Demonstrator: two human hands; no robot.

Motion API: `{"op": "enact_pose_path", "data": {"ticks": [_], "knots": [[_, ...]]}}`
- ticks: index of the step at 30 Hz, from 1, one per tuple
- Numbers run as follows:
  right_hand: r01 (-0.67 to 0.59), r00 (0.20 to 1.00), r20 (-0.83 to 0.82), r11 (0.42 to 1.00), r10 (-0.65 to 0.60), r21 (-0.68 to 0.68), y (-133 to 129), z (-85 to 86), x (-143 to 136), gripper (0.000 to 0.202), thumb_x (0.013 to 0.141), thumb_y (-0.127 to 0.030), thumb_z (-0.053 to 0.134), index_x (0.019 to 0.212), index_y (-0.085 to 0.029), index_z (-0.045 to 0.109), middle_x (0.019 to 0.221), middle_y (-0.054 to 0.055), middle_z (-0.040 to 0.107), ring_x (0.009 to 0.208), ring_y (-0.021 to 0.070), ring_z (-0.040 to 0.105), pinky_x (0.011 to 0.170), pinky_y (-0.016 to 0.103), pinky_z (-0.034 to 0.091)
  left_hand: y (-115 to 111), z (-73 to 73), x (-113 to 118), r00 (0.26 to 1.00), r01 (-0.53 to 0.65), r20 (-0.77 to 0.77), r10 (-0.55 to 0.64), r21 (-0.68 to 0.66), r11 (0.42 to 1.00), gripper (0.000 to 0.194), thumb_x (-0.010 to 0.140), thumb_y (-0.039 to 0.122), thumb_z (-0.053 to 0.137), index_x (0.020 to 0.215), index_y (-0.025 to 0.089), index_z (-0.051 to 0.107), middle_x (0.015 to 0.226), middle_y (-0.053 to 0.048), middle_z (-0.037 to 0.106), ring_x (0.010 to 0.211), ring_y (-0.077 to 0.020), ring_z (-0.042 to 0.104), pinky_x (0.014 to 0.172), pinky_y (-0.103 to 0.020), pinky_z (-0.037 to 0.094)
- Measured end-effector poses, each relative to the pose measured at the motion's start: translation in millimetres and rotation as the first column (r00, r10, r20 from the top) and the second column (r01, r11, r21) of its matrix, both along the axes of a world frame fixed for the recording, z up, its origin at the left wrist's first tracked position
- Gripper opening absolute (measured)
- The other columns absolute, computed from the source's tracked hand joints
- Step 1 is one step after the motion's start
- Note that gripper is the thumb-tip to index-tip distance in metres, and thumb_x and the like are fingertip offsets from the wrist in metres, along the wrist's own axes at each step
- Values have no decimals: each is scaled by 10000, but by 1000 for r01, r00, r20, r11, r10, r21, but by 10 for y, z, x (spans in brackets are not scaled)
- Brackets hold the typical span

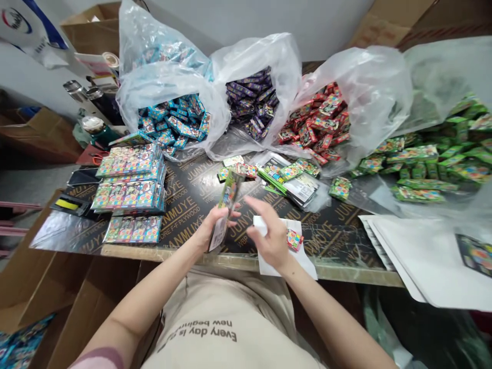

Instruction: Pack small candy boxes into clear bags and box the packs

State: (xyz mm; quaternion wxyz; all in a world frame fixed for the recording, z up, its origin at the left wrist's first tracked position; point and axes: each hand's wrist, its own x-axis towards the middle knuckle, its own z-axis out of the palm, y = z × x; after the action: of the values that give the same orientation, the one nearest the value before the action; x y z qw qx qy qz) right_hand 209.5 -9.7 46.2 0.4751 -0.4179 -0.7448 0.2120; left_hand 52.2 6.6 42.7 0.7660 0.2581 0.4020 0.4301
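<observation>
My left hand (209,228) grips a flat printed packet (224,207) with a green top and a pale lower part, tilted on edge above the table's front. To its right, my right hand (271,233) holds nothing; its fingers are apart and bent, with the index finger pointing toward the packet. Under and beside that hand lies a white paper sheet (307,264) with a small red sachet (294,240) on it. Just beyond the hands are several loose green and red sachets (249,170) and a pile of flat printed packets (303,187).
Clear plastic bags hold blue sachets (184,123), purple sachets (251,97) and red sachets (323,120). Green sachets (430,159) spread at right, behind white sheets (426,266). Stacked wrapped packs (132,192) stand left, beside a black phone (82,177) and bottles (102,102).
</observation>
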Motion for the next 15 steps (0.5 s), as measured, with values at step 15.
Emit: {"op": "enact_pose_path", "data": {"ticks": [15], "knots": [[-246,934,178,917,311,-314,286,227,225,311,696,-452,787,823,-202,655,785,30,653,841,207,512,804,338,402,-207,41,-204,956,293,-91,-281,184,938,685,551,367,826,1187,185,644,1183,-86,666,1137,-280,572,999,-358,386]]}}
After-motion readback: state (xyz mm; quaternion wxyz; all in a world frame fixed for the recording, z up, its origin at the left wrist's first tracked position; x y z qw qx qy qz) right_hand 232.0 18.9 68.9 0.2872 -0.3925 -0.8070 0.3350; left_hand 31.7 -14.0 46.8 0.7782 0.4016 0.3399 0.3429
